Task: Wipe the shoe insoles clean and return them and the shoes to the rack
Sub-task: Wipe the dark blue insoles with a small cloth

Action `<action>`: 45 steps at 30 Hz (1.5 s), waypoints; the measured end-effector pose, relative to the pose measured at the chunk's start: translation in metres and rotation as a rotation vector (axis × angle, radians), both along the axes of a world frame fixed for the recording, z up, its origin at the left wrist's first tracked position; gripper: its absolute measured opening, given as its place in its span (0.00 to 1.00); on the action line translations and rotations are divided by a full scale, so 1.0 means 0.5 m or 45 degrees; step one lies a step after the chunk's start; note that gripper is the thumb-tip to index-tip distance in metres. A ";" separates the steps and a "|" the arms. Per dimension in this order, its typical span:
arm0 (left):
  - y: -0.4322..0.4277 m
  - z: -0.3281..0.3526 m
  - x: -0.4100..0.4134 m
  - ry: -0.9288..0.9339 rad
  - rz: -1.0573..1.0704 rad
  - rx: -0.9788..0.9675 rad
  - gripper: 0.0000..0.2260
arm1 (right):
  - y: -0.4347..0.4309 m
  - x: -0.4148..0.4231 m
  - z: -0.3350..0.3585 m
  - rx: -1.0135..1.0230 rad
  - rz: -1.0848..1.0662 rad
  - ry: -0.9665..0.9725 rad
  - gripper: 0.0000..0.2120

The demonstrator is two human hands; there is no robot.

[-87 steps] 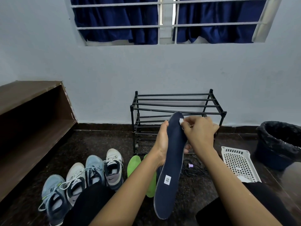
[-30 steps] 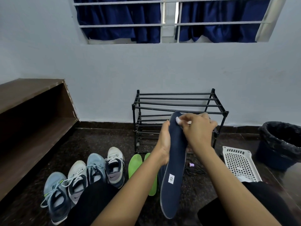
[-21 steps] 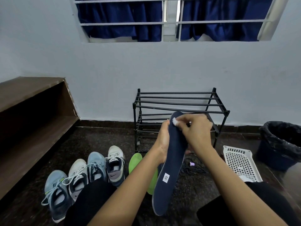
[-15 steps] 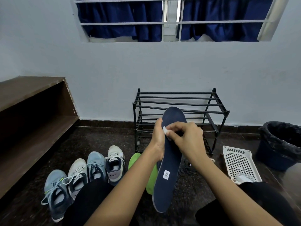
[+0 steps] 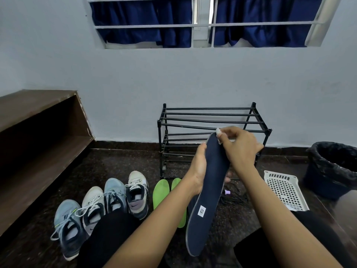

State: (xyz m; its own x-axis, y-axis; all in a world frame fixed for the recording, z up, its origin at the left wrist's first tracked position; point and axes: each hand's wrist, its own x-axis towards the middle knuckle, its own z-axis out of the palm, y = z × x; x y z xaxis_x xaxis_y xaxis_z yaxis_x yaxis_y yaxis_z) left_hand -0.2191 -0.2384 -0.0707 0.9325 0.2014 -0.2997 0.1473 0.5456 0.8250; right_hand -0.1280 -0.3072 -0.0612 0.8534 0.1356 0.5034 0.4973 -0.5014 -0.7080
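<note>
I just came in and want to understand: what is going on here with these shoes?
A person sitting on the floor is cleaning a navy insole. The left hand holds it up by its middle, while the right hand pinches a small white wipe against its top end. Two green insoles and four shoes lie on the floor, not yet on the black rack behind them.

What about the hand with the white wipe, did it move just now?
Yes. The right hand slid the white wipe up the navy insole to its tip, rising rightward to the top front bar of the black rack.
</note>
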 end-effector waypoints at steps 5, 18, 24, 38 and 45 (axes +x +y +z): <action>0.020 0.008 0.003 -0.029 0.137 -0.091 0.21 | 0.011 -0.038 -0.008 -0.122 0.128 0.003 0.05; 0.075 -0.021 0.017 0.088 0.340 0.027 0.23 | 0.003 -0.103 -0.043 -0.574 0.303 -0.194 0.05; 0.026 -0.037 0.015 0.114 0.121 -0.079 0.26 | -0.003 -0.030 -0.050 -0.640 0.061 -0.304 0.07; 0.022 -0.075 0.019 0.081 0.087 -0.229 0.31 | -0.058 0.016 -0.053 0.532 0.350 0.650 0.01; 0.046 -0.126 0.040 0.077 0.408 -0.321 0.18 | -0.063 0.000 -0.129 0.720 0.549 1.145 0.07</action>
